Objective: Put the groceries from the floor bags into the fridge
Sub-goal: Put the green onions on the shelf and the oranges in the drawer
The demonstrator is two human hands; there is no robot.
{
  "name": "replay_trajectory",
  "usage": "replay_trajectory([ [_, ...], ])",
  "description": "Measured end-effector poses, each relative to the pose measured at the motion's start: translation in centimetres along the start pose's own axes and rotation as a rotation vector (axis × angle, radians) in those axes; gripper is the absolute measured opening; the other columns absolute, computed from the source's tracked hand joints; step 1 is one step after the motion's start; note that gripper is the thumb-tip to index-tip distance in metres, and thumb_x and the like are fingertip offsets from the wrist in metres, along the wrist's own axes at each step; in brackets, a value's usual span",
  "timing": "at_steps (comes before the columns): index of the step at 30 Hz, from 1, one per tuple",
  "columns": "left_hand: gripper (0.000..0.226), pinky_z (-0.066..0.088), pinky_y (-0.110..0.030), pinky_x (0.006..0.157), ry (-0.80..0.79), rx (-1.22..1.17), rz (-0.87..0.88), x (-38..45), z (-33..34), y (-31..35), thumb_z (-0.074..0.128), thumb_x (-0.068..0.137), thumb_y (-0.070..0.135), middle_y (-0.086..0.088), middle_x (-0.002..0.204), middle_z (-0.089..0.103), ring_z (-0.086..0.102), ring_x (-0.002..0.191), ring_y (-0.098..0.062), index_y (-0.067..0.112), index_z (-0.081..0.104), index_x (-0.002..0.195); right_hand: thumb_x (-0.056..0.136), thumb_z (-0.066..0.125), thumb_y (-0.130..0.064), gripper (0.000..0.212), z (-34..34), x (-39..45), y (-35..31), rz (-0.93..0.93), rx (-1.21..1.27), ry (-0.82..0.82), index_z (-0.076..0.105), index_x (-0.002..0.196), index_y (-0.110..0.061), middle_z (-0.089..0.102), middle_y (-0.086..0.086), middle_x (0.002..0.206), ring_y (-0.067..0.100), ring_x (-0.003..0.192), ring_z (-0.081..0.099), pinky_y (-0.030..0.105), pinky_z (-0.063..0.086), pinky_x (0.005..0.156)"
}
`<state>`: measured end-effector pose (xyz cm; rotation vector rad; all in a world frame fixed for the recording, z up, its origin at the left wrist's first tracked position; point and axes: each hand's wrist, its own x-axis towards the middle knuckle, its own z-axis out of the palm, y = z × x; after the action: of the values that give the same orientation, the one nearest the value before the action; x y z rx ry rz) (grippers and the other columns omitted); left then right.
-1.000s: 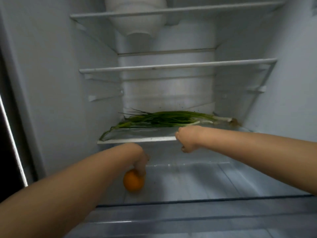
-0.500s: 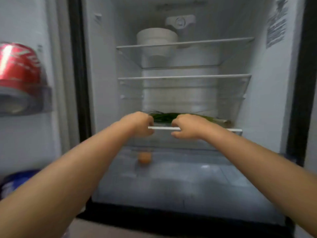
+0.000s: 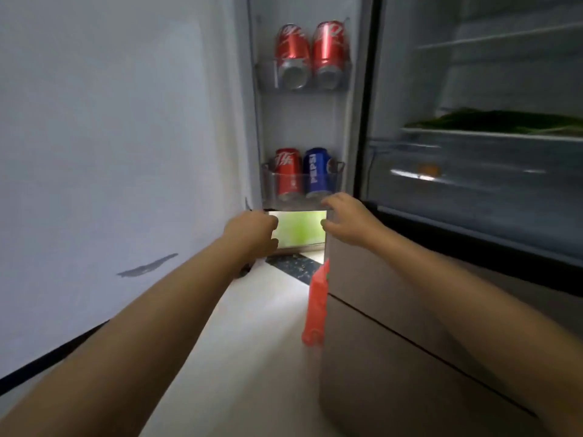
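I am seeing two bare forearms coming in from the bottom corners, and no sleeve is showing on either one as far up as the picture is reaching. The left hand (image 3: 252, 230) is wearing no glove, no ring and no watch that I am able to make out, and its wrist is carrying no band. The right hand (image 3: 347, 220) is looking the same: bare, ungloved, nothing sitting on the wrist or the fingers. Both arms are appearing long and stretched by the wide lens, and the nails are coming through too blurred for me to tell anything about them
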<state>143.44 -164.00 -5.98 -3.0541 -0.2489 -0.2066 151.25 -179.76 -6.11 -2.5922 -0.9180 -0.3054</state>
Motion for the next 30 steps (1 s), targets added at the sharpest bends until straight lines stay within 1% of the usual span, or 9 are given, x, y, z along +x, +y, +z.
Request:
replay_trajectory([
  [3, 0.038, 0.045, -0.037, 0.095, -0.037, -0.028, -0.121, -6.7, 1.6, -6.5, 0.046, 0.095, 0.029, -0.011, 0.130, 0.051, 0.051, 0.120, -0.030, 0.017, 0.051, 0.131, 0.090, 0.052, -0.014, 0.039, 3.9, -0.8, -8.0, -0.076, 0.032, -0.040, 0.051, 0.126, 0.002, 0.048, 0.018, 0.135, 0.028, 0.128, 0.041, 0.028, 0.027, 0.102],
  [5, 0.041, 0.044, -0.038, 0.097, -0.042, -0.024, -0.188, -11.5, 2.8, -11.1, 0.044, 0.096, 0.029, -0.010, 0.133, 0.050, 0.050, 0.121, -0.029, 0.017, 0.046, 0.134, 0.089, 0.051, -0.014, 0.037, 6.8, -1.7, -13.7, -0.120, 0.061, -0.066, 0.054, 0.122, 0.002, 0.052, 0.019, 0.130, 0.030, 0.124, 0.044, 0.031, 0.032, 0.101],
  [8, 0.041, 0.043, -0.037, 0.096, -0.058, -0.029, -0.276, -19.0, 5.4, -18.4, 0.044, 0.096, 0.028, -0.008, 0.135, 0.049, 0.049, 0.123, -0.028, 0.016, 0.045, 0.135, 0.087, 0.051, -0.014, 0.034, 11.8, -3.9, -22.2, -0.169, 0.109, -0.117, 0.058, 0.118, -0.001, 0.055, 0.017, 0.124, 0.030, 0.119, 0.049, 0.033, 0.040, 0.098],
  [13, 0.041, 0.044, -0.036, 0.091, -0.075, -0.096, -0.415, -31.9, 9.5, -29.6, 0.045, 0.095, 0.024, -0.009, 0.128, 0.053, 0.052, 0.116, -0.027, 0.014, 0.044, 0.134, 0.090, 0.049, -0.019, 0.037, 20.0, -9.3, -35.8, -0.188, 0.147, -0.243, 0.056, 0.123, -0.004, 0.052, 0.013, 0.130, 0.028, 0.121, 0.048, 0.035, 0.040, 0.101],
  [17, 0.043, 0.045, -0.036, 0.094, -0.149, -0.126, -0.512, -39.3, 12.7, -37.0, 0.047, 0.094, 0.025, -0.008, 0.134, 0.051, 0.051, 0.121, -0.025, 0.015, 0.045, 0.136, 0.093, 0.047, -0.021, 0.038, 25.7, -12.3, -43.8, -0.173, 0.129, -0.369, 0.053, 0.127, -0.006, 0.049, 0.012, 0.135, 0.027, 0.123, 0.046, 0.036, 0.040, 0.101],
  [20, 0.041, 0.044, -0.035, 0.095, -0.218, -0.134, -0.568, -42.1, 15.2, -41.5, 0.045, 0.095, 0.026, -0.008, 0.135, 0.050, 0.049, 0.123, -0.025, 0.016, 0.045, 0.135, 0.093, 0.046, -0.021, 0.038, 29.3, -12.7, -48.4, -0.178, 0.120, -0.436, 0.053, 0.126, -0.005, 0.050, 0.013, 0.134, 0.027, 0.122, 0.048, 0.035, 0.041, 0.101],
  [23, 0.041, 0.043, -0.035, 0.096, -0.253, -0.147, -0.585, -42.5, 17.7, -45.7, 0.044, 0.096, 0.026, -0.008, 0.135, 0.050, 0.049, 0.123, -0.026, 0.017, 0.045, 0.135, 0.094, 0.046, -0.021, 0.037, 33.2, -11.7, -52.0, -0.192, 0.104, -0.489, 0.053, 0.126, -0.005, 0.050, 0.013, 0.133, 0.027, 0.121, 0.049, 0.035, 0.041, 0.100],
  [26, 0.041, 0.044, -0.033, 0.095, -0.284, -0.177, -0.570, -41.1, 20.4, -49.7, 0.044, 0.096, 0.026, -0.008, 0.135, 0.050, 0.049, 0.123, -0.025, 0.017, 0.044, 0.137, 0.094, 0.046, -0.021, 0.037, 37.4, -9.3, -54.4, -0.176, 0.114, -0.529, 0.053, 0.126, -0.005, 0.051, 0.013, 0.133, 0.027, 0.120, 0.050, 0.033, 0.042, 0.099],
  [30, 0.040, 0.043, -0.033, 0.097, -0.366, -0.193, -0.536, -37.5, 24.3, -56.0, 0.044, 0.097, 0.027, -0.008, 0.136, 0.049, 0.049, 0.123, -0.024, 0.017, 0.045, 0.136, 0.094, 0.045, -0.020, 0.035, 43.5, -4.7, -56.4, -0.106, 0.173, -0.584, 0.055, 0.124, -0.004, 0.053, 0.014, 0.131, 0.026, 0.120, 0.051, 0.031, 0.040, 0.100],
])
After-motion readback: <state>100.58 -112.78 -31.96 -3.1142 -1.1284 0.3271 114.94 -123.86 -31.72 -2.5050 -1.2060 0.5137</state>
